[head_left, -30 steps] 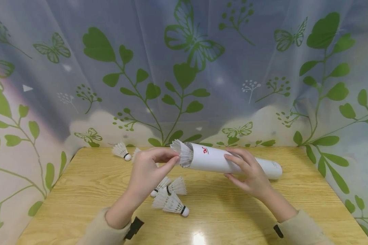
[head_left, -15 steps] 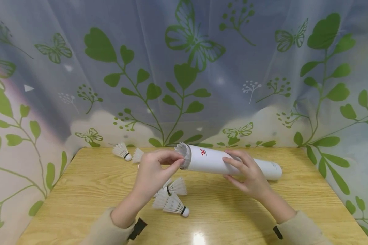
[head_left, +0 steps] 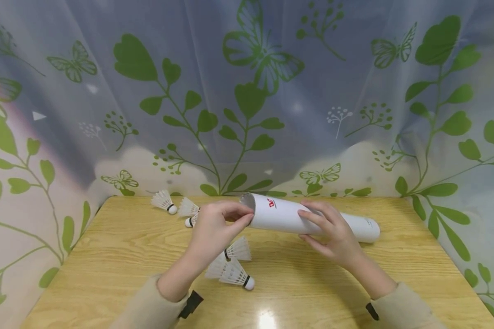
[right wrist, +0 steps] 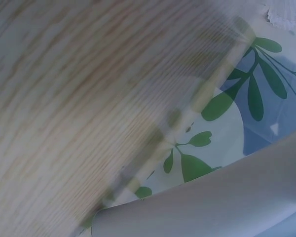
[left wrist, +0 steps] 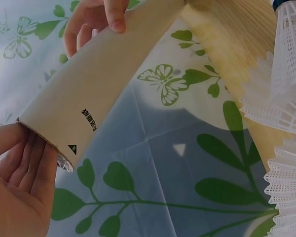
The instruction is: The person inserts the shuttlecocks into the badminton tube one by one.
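Note:
My right hand grips a long white shuttlecock tube with a red logo, thumb below and fingers over its top. The tube is tilted, its mouth toward the left and its far end low at the right. My left hand is at the mouth, with thumb and index finger pinched together at the rim. In the left wrist view the fingers reach inside the tube, hiding their tips. Thin jagged feather tips show at the opening; the rest of that shuttlecock is hidden inside.
On the wooden table, several white shuttlecocks lie left of the tube: one at the back left, a pair behind my left hand, and a nearer cluster by my left forearm. A patterned curtain borders the table.
My left hand has moved right, and the shuttlecock that stuck out of the tube's mouth has slid almost wholly inside. The right hand's hold on the tube is nearly unchanged.

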A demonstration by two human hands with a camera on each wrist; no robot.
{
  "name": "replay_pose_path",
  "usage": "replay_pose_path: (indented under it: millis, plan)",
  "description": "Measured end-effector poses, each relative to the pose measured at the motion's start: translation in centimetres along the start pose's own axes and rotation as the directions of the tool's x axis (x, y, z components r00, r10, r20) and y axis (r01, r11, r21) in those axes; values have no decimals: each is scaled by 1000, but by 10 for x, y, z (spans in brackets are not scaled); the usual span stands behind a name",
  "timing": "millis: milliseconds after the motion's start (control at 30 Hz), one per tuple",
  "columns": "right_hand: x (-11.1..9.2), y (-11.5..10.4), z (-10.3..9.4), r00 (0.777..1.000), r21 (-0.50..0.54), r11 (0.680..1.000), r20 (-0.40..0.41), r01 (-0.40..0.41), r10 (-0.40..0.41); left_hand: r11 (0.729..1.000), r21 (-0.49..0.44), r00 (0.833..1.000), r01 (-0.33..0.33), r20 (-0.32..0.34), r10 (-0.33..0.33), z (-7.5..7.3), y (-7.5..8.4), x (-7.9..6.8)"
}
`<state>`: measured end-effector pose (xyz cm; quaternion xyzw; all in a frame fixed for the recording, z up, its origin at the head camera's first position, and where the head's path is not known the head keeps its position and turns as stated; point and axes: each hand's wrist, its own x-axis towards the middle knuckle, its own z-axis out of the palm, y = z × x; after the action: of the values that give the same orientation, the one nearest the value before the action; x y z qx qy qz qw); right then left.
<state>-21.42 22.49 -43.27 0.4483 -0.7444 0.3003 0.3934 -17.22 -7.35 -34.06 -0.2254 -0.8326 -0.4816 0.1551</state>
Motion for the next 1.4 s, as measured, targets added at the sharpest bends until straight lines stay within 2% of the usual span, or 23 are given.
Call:
replay_pose_path:
  millis: [133, 367, 567, 700, 967, 1167, 1300, 1400]
  plan:
    - [0, -1, 0, 1000, -14, 1000, -4, -6, 6, 1000, -7, 1000, 10, 10, -10, 0, 0, 1]
    - [0, 0, -1, 1000, -26, 999, -10, -27, 27, 998, -55, 1000, -13, 13, 14, -6, -1, 2]
    - [0, 1, -3, 999, -31, 999, -18, -40, 40, 999, 6, 999, -35, 0, 35, -19, -9, 3]
    - [0, 1, -6, 999, -35, 998, -15, -53, 52, 998, 57, 1000, -6, -8, 6, -31, -20, 4]
    - [0, 2, -7, 999, -28, 999, -6, -41, 41, 984, 121, 991, 133, -48, -128, -61, -58, 6]
    - [1, 2, -7, 999, -23, 999, -3, -33, 33, 971, 155, 981, 184, -88, -172, -87, -95, 9]
    - [1, 2, -7, 999, -19, 999, -3, -37, 37, 951, 221, 974, 218, -112, -197, -103, -124, 11]
    - [1, 2, -7, 999, -14, 999, -3, -37, 37, 927, 263, 962, 267, -124, -242, -112, -145, 11]
